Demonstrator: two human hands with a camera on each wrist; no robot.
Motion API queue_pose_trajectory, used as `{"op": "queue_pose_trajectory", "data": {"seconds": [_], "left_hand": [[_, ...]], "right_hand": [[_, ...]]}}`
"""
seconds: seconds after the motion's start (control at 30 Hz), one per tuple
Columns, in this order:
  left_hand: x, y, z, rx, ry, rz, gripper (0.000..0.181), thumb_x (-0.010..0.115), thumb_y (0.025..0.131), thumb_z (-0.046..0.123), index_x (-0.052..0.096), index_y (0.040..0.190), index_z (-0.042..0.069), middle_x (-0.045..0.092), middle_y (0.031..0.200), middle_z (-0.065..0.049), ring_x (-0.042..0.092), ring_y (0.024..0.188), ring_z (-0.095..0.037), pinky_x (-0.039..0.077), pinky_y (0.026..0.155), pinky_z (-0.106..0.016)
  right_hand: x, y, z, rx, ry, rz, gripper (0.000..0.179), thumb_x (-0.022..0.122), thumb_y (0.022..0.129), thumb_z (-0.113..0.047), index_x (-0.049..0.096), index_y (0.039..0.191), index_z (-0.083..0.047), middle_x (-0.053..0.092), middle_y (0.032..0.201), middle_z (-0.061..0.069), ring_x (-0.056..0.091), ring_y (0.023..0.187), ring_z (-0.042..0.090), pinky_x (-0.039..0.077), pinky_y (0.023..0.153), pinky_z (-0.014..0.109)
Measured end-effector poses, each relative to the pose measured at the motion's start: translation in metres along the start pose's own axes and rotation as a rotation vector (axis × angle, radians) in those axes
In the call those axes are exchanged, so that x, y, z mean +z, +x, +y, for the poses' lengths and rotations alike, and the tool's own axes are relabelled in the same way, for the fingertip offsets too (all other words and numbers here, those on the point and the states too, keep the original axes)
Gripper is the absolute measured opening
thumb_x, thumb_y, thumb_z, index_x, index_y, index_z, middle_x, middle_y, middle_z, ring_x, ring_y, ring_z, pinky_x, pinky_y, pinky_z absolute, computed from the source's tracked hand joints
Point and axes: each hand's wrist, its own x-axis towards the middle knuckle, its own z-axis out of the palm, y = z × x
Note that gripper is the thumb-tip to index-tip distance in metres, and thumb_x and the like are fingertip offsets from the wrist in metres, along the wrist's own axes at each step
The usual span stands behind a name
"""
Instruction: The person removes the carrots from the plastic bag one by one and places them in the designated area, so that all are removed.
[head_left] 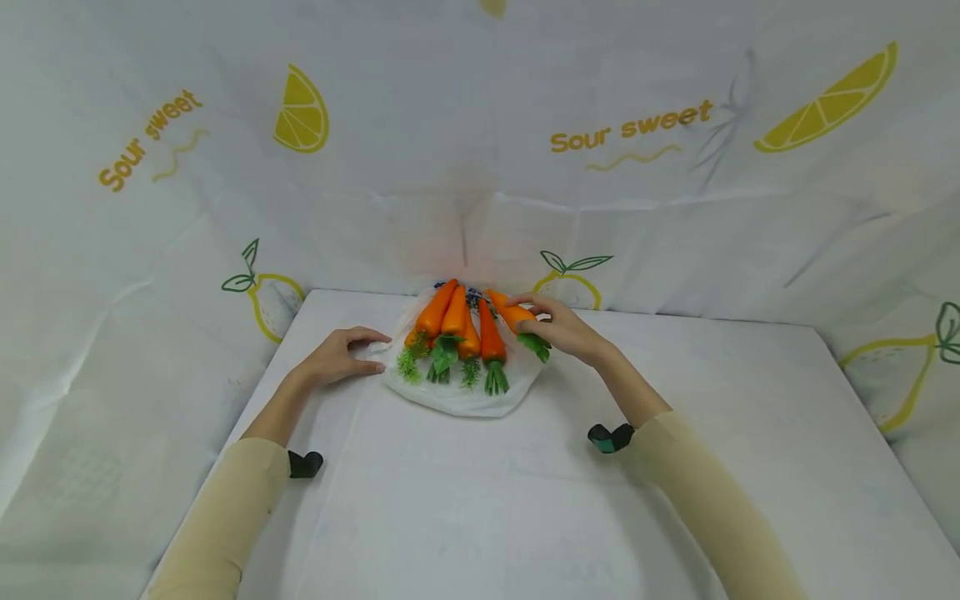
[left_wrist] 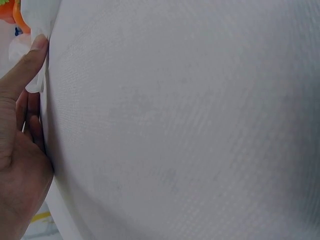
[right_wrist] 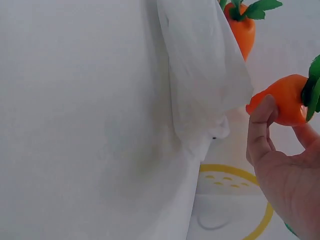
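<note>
Several orange toy carrots [head_left: 453,312] with green tops lie on a white plastic bag [head_left: 472,406] at the back of the table. My right hand [head_left: 562,329] grips one carrot [head_left: 517,317] between thumb and fingers, at the right side of the pile. In the right wrist view that carrot [right_wrist: 287,100] is raised above the bag [right_wrist: 205,75], its leafy end pointing away from the bag. My left hand [head_left: 337,357] rests at the bag's left edge, thumb and fingers apart. The left wrist view shows its thumb [left_wrist: 25,65] against the plastic.
The table [head_left: 450,517] has a white cover. Behind it hangs a white cloth [head_left: 450,150] printed with lemons and lettering. Dark wrist-worn devices [head_left: 306,464] show by both sleeves.
</note>
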Motion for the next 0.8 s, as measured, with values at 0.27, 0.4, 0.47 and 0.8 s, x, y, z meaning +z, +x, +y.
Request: {"op": "queue_pose_trajectory", "data": {"seconds": [0.27, 0.4, 0.47, 0.8], "left_hand": [[0.002, -0.001, 0.004, 0.01, 0.009, 0.01, 0.052, 0.089, 0.093, 0.022, 0.072, 0.141, 0.012, 0.062, 0.155, -0.019, 0.053, 0.15, -0.041, 0.039, 0.128, -0.06], [0.002, -0.001, 0.003, 0.016, 0.009, 0.008, 0.052, 0.089, 0.093, 0.023, 0.072, 0.141, 0.012, 0.062, 0.155, -0.019, 0.053, 0.15, -0.041, 0.039, 0.128, -0.061], [0.001, -0.002, 0.002, 0.011, 0.003, 0.008, 0.053, 0.089, 0.092, 0.023, 0.072, 0.141, 0.012, 0.062, 0.155, -0.019, 0.053, 0.15, -0.041, 0.039, 0.128, -0.06], [0.002, -0.002, 0.002, -0.007, -0.017, 0.016, 0.055, 0.09, 0.092, 0.022, 0.071, 0.142, 0.013, 0.062, 0.156, -0.018, 0.052, 0.151, -0.04, 0.039, 0.129, -0.06]], "right_hand": [[-0.022, -0.019, 0.013, 0.049, -0.06, 0.027, 0.049, 0.065, 0.108, -0.036, 0.057, 0.154, -0.019, 0.049, 0.164, 0.012, 0.048, 0.14, 0.037, 0.049, 0.11, 0.053], [-0.032, -0.031, 0.018, 0.089, -0.084, 0.034, 0.051, 0.065, 0.108, -0.04, 0.056, 0.155, -0.02, 0.051, 0.16, 0.013, 0.048, 0.141, 0.037, 0.048, 0.111, 0.053], [-0.035, -0.035, 0.022, 0.105, -0.098, 0.033, 0.053, 0.065, 0.108, -0.041, 0.056, 0.155, -0.019, 0.054, 0.155, 0.015, 0.049, 0.139, 0.037, 0.049, 0.108, 0.051], [-0.042, -0.044, 0.045, 0.155, -0.164, 0.013, 0.053, 0.063, 0.108, -0.037, 0.054, 0.155, -0.014, 0.055, 0.152, 0.02, 0.052, 0.135, 0.039, 0.05, 0.103, 0.045]]}}
